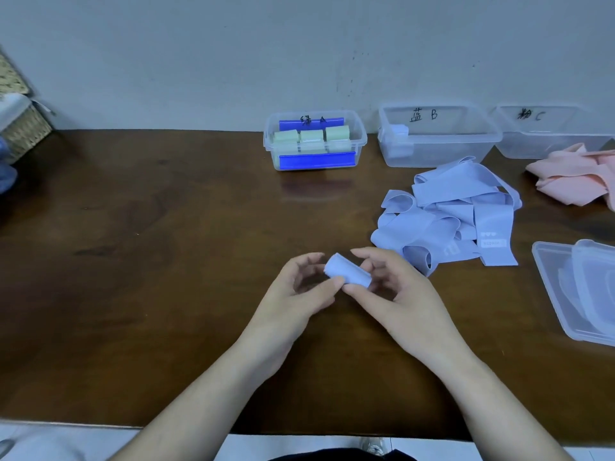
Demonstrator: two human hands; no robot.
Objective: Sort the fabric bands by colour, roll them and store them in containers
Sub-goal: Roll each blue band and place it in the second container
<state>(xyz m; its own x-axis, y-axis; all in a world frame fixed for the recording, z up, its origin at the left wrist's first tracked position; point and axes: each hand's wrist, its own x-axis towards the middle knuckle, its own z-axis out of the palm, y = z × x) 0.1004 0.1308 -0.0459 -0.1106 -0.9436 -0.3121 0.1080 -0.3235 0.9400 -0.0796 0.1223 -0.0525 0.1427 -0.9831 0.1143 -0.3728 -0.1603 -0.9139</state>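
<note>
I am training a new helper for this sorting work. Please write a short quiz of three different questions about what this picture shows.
1. True or false: the container marked B already holds one rolled blue band.
2. Which loose pile lies nearer the hands: (a) the blue pile, (b) the pink pile?
3. Fill in: the left hand and the right hand together hold a rolled ___ band.

Key: 1 true; 2 a; 3 blue.
</note>
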